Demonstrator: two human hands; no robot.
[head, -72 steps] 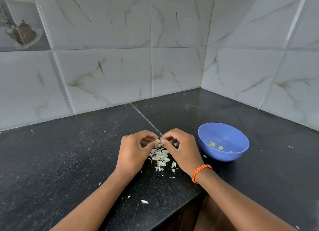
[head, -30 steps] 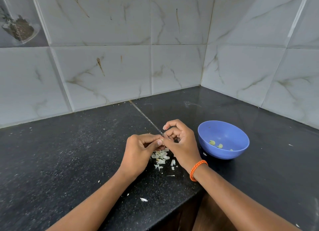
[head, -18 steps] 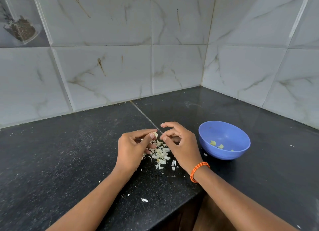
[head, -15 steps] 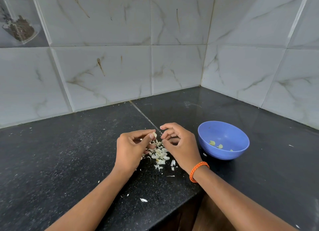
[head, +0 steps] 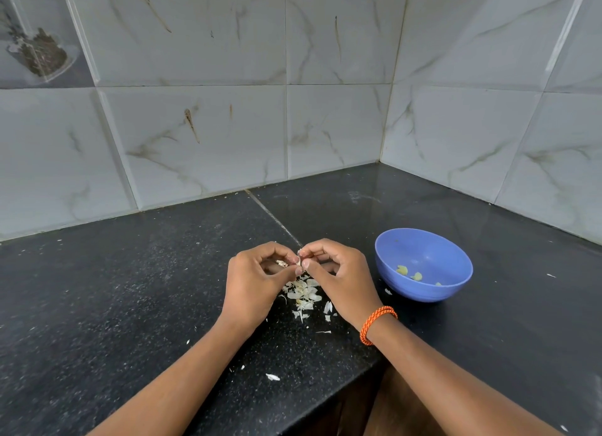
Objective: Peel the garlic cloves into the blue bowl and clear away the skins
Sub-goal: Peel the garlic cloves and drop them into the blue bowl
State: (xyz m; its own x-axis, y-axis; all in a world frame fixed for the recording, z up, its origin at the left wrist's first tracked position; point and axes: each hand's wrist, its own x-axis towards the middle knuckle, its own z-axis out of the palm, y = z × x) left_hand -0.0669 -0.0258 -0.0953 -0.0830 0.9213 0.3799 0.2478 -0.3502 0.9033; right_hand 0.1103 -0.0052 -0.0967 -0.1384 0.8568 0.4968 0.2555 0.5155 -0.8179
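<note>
Garlic clove (head: 298, 261) is pinched between both hands, above the skins, at mid-surface just left of the bowl. Only a small pale bit of it is seen between the fingertips; how much skin is left on it cannot be told.

Left hand (head: 254, 281): fingers curled, thumb and forefinger closed on the clove from the left. A second pale scrap (head: 281, 263) is seen inside the curl of this hand; whether clove or skin cannot be told.

Right hand (head: 338, 281): fingers curled, thumb and forefinger tips pinched on the same clove from the right. Thumb tips of both hands are touching or nearly so. An orange band (head: 378, 324) is worn on the right wrist.

Skins (head: 303, 294) are piled on the black surface (head: 130, 305) directly under the hands, partly hidden by them. Loose flakes are scattered nearer the front edge, one larger flake (head: 273, 377) well apart from the pile, and one small flake lies just beside the bowl's left foot.

Bowl (head: 423, 264), blue, is set upright on the surface, right of the right hand, near but not touching it. Three small yellowish peeled pieces (head: 402, 269) are seen inside, toward the near wall.

Surface is bounded by marble-look wall tiles (head: 202, 126) meeting in a corner behind the bowl.
</note>
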